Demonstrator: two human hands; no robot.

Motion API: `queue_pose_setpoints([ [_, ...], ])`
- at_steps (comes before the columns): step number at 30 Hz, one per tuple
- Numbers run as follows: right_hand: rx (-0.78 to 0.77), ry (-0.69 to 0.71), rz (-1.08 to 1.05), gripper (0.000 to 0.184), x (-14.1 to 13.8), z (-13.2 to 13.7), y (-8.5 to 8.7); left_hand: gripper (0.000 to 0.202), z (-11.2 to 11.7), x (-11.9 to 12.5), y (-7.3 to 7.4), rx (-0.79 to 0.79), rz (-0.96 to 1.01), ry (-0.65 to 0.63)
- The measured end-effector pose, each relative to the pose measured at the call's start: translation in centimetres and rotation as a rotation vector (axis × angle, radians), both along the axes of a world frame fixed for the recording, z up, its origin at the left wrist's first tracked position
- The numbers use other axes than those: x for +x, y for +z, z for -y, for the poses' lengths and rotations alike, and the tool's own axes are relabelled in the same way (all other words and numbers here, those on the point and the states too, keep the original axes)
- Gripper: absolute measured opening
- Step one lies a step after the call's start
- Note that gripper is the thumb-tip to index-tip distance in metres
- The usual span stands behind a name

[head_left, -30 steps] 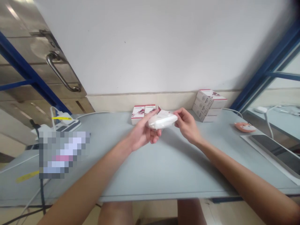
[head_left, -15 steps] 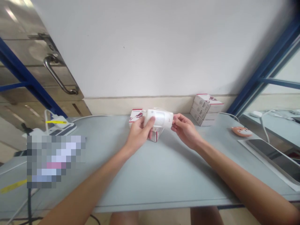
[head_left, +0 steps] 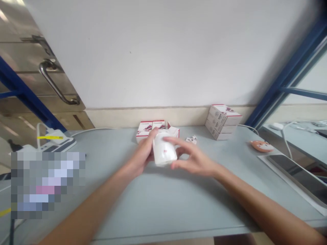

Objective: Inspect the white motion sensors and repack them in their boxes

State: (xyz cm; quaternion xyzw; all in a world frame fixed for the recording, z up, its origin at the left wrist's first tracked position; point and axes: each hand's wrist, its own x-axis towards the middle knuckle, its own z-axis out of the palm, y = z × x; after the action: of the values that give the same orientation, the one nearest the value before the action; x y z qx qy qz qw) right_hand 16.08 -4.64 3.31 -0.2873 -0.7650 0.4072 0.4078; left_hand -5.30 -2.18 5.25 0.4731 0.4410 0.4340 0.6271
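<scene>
A rounded white motion sensor with a small red mark is held over the middle of the table, its outline slightly blurred. My left hand wraps its left side, thumb up along the edge. From the right, my right hand curves about the sensor, forefinger across its upper face and thumb at its lower right edge. Just behind the hands lie red-and-white boxes, one with a raised flap. Small white pieces rest on the table to the right of them.
Stacked red-and-white boxes stand against the wall at the right. Further right are an orange animal-shaped object and a dark flat device. A power strip with cables is at the left, beside a pixelated area.
The sensor has tipped from lying sideways to pointing down towards me. My right hand has shifted from its end to around its right side. The small white pieces now show.
</scene>
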Motion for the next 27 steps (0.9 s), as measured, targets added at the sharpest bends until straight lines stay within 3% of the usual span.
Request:
queue_pose_setpoints([
  [3,0.252,-0.055,0.154,0.07,-0.9,0.7,-0.7,0.063,0.2,0.1,0.3,0.08,-0.058,0.073],
  [5,0.375,-0.147,0.17,0.064,-0.9,0.6,-0.9,0.066,0.2,0.2,0.1,0.219,-0.135,0.164],
  [8,0.464,-0.353,0.07,0.057,0.0,-0.4,-0.6,0.054,-0.2,0.4,-1.0,0.573,-0.349,0.252],
  [11,0.443,-0.549,-0.059,0.06,1.7,-2.0,0.0,0.039,-0.4,0.5,-2.5,0.816,-0.652,0.192],
  [14,0.351,-0.693,-0.092,0.06,3.6,-3.5,0.2,0.042,-0.4,0.4,-3.3,0.768,-0.765,0.072],
  [18,0.178,-0.798,-0.09,0.061,5.4,-4.9,-0.3,0.033,-0.4,0.2,-2.7,0.531,-0.572,0.045],
  [22,0.049,-0.688,-0.107,0.064,5.4,-5.1,-0.6,0.03,-0.7,0.1,-1.8,0.417,-0.282,-0.031],
  [27,0.057,-0.624,-0.127,0.063,4.8,-4.4,-0.1,0.028,-1.2,0.0,-2.3,0.366,-0.222,-0.012],
])
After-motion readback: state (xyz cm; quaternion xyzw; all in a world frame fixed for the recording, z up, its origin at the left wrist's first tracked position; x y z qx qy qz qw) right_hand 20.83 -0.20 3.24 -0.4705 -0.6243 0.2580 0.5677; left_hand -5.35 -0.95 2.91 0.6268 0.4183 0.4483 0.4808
